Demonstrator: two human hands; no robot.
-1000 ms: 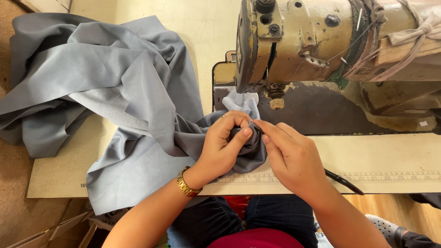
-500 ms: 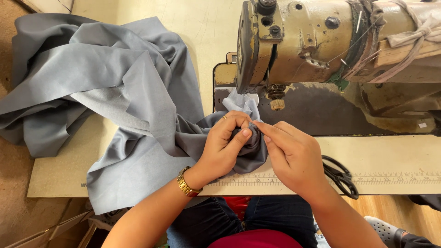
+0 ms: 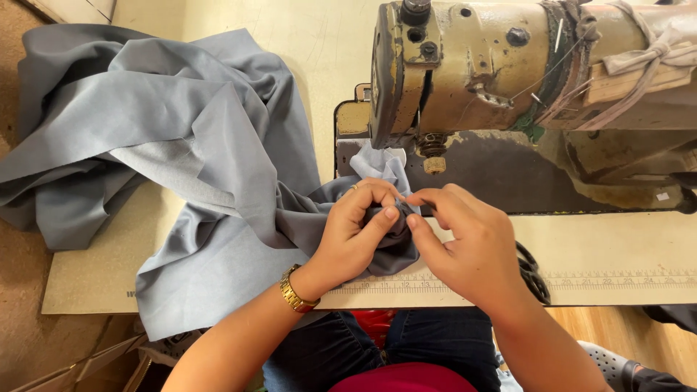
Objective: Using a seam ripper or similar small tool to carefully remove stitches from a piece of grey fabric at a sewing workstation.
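Observation:
A large piece of grey-blue fabric (image 3: 167, 138) lies crumpled over the left half of the sewing table (image 3: 239, 25) and runs to the machine's needle area. My left hand (image 3: 359, 232), with a gold watch on its wrist, pinches a bunched fold of the fabric just in front of the presser foot (image 3: 434, 164). My right hand (image 3: 465, 243) meets it from the right, thumb and forefinger closed on the same fold. What sits inside the fold is hidden by my fingers.
An old tan sewing machine (image 3: 508, 65) fills the upper right. A printed ruler strip (image 3: 610, 279) runs along the table's front edge. Black scissors (image 3: 532, 272) lie partly under my right wrist. My knees in dark trousers (image 3: 348, 352) show below the table.
Both hands stay on the same fold near the needle. My fingers have shifted slightly, with the right fingertips now pressed closer against the left thumb.

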